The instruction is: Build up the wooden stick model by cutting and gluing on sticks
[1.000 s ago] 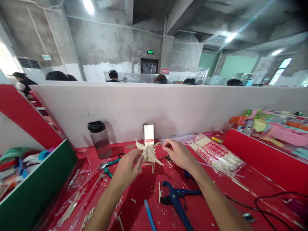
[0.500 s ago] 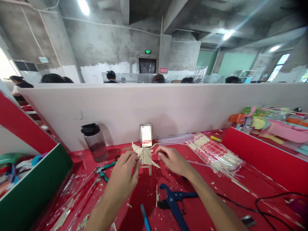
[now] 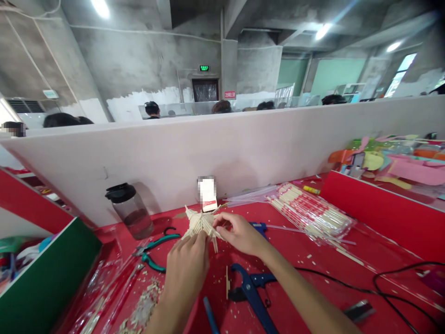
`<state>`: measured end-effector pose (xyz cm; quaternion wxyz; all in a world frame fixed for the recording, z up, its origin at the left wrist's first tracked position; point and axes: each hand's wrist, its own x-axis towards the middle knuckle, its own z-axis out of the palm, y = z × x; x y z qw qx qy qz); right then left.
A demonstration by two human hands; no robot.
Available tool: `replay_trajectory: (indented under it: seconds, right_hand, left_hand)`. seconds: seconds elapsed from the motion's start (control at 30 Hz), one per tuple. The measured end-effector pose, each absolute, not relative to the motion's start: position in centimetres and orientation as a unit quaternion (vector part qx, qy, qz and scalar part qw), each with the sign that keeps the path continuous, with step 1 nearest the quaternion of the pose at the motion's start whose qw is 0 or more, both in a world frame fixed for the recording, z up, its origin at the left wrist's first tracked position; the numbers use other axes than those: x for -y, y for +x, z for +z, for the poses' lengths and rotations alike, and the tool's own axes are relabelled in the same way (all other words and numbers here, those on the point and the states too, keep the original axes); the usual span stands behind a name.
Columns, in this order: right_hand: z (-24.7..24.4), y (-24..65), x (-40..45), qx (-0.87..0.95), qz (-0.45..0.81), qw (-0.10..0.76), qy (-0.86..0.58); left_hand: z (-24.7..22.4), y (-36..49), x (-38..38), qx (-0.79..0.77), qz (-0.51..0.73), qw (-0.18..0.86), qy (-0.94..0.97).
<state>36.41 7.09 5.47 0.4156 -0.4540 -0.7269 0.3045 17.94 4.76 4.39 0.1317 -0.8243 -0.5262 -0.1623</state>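
A small model of pale wooden sticks (image 3: 199, 221) with a sloping, roof-like top stands on the red table in front of me. My left hand (image 3: 189, 260) is closed at its near side, fingertips pinched against the sticks. At its right edge my right hand (image 3: 241, 234) has thumb and fingers bent together on the sticks; the exact contact is partly hidden. Teal-handled pliers (image 3: 153, 250) lie left of my left hand. A blue ratchet-style cutter (image 3: 251, 292) lies below my right hand, next to a short loose stick (image 3: 227, 282).
A phone (image 3: 207, 194) leans on the white partition (image 3: 167, 157). A water bottle (image 3: 130, 211) stands at left. Bagged sticks (image 3: 313, 211) lie at right, near a red divider (image 3: 382, 218). Part of a blue glue gun (image 3: 259, 228) shows behind my right hand. Black cable (image 3: 340, 286) crosses the right side.
My left hand has moved right and down to the model's near side. My right hand has shifted left onto its right edge. The view has turned slightly, uncovering the glue gun.
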Motion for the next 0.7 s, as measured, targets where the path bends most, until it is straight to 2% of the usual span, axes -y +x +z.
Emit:
replay_trajectory:
  seconds: [0.7]
  right_hand:
    - [4.3,35.0,-7.5,0.688,0.303,0.446,-0.486]
  left_hand:
    - [5.2,18.2,-4.6,0.536,-0.124,0.175,-0.817]
